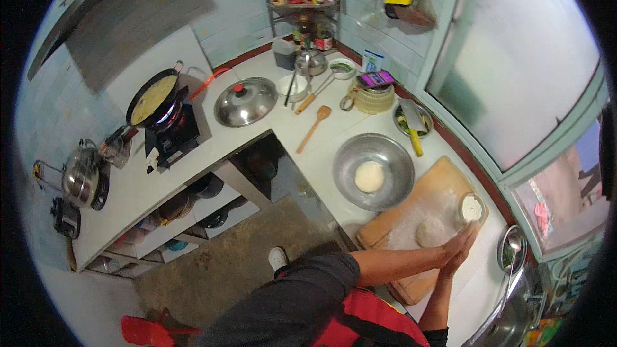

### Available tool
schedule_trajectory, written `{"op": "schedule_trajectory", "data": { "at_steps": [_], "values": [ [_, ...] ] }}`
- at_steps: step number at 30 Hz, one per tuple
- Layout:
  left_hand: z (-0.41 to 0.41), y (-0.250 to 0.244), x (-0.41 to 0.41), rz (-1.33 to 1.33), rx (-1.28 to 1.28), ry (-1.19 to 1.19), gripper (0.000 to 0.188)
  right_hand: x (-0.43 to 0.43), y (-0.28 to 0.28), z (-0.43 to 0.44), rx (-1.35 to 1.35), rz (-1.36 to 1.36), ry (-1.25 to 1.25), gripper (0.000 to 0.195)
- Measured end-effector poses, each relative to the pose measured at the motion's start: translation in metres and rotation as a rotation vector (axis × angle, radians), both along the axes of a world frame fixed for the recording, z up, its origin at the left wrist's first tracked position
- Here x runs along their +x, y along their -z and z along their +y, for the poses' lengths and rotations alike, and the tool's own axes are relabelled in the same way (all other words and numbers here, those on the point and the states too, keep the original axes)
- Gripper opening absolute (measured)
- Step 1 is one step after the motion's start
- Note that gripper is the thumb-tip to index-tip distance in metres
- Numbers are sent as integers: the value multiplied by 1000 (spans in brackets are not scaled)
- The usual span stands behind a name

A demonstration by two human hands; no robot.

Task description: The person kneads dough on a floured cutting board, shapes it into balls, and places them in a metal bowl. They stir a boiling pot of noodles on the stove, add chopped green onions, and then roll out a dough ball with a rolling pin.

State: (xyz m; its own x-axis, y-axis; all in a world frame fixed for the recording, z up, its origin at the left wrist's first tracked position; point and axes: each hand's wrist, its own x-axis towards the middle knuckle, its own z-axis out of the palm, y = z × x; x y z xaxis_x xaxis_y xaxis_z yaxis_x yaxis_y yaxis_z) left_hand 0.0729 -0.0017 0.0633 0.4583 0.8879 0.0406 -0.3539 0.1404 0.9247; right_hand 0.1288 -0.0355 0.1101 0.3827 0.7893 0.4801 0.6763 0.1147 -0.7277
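My left hand [460, 243] and my right hand [454, 261] meet palm to palm over the right part of a floured wooden cutting board [439, 180]. Whether anything lies between them is hidden. Just left of my hands, a round flattened piece of dough [430, 232] rests on the flour. A container of white flour [471, 208] stands on the board right beyond my fingers. Past the board's left edge, a wide metal bowl [344, 166] has a smooth ball of dough [369, 177] inside it.
On a lit gas stove [172, 127] sits a pan [144, 84] of pale food. A domed lid [246, 101], a wooden spatula [314, 129] and a yellow-handled cleaver [412, 123] across a small bowl occupy the counter. A metal bowl [507, 256] with a spoon lies at right.
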Motion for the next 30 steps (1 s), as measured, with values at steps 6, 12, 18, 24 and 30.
{"op": "schedule_trajectory", "data": {
  "at_steps": [6,12,18,24,30],
  "values": [
    [-11,-85,-114,-93,322,62,52,55,114,-19,-201,641,-40,46],
    [14,86,-304,-196,15,-184,31,-121,69,25,-275,718,-163,49],
    [-65,-2,-483,-362,-522,-432,34,-334,46,20,-363,739,-629,32],
    [-98,-4,-583,-529,-575,-755,31,-417,51,45,-600,538,-785,38],
    [-110,40,-620,-630,-667,-839,23,-461,76,80,-764,641,-806,34]
  ]
}}
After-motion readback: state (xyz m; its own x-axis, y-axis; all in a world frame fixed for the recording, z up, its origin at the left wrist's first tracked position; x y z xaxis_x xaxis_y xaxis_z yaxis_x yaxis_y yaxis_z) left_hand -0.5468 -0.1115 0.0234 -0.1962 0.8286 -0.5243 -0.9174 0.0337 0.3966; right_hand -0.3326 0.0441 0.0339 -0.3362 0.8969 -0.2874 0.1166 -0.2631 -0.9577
